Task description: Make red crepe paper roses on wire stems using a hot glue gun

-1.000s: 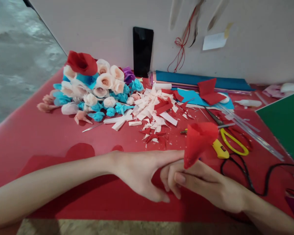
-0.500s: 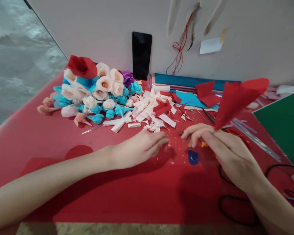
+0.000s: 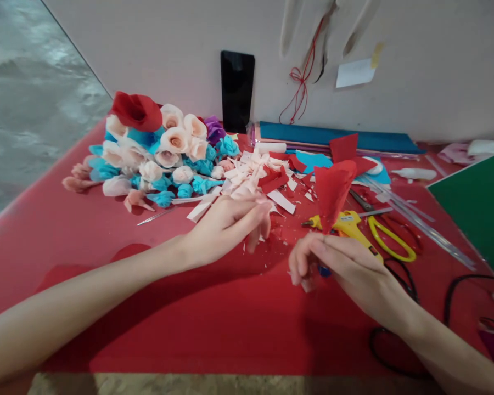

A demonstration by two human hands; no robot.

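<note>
My right hand [image 3: 333,263] pinches the narrow lower end of a red crepe-paper cone [image 3: 332,189], which stands upright above the fingers. Just behind it a yellow hot glue gun [image 3: 348,222] lies on the red table [image 3: 148,307]. My left hand [image 3: 230,222] hovers over small red and white paper scraps [image 3: 267,186], its fingers bent and close together, palm down; whether they hold a scrap I cannot tell. The two hands are a short gap apart.
A heap of paper roses [image 3: 160,151] in white, blue and red lies at the back left. Yellow-handled scissors [image 3: 389,236], clear glue sticks [image 3: 420,222], a black phone [image 3: 236,90] against the wall, blue paper sheets [image 3: 333,134], a green sheet [image 3: 477,208] and black cable [image 3: 399,285] crowd the right side.
My right hand has swung the red cone from the right back toward the middle and lower. My left hand has moved up toward the scrap pile. The glue gun is uncovered now.
</note>
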